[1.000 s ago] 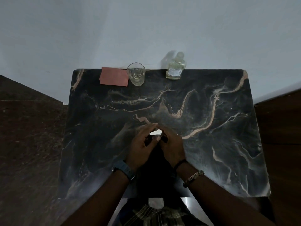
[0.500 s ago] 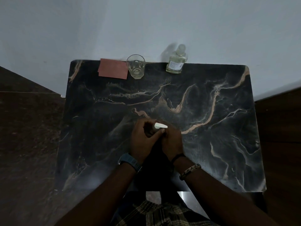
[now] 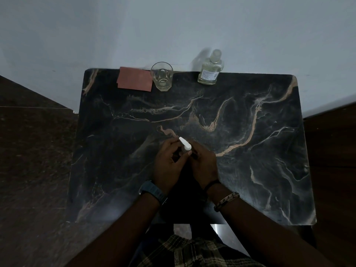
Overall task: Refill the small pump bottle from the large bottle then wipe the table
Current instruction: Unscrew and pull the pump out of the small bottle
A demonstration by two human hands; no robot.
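Black veined marble table (image 3: 250, 170) stands against a pale wall; dim light. Left hand (image 3: 167, 166) and right hand (image 3: 202, 164) both grip the small pump bottle (image 3: 184, 149) at centre. Step in hand, as judged: unscrewing its white pump head (image 3: 185, 144). Next: lift it clear, then fetch the large bottle (image 3: 210, 71) at the far edge, near the glass (image 3: 161, 77) and red cloth (image 3: 134, 79).

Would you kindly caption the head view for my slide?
Both hands grip a white-topped small pump bottle over the black marble table.

Empty glass (image 3: 161, 76) beside the wall (image 3: 173, 26)
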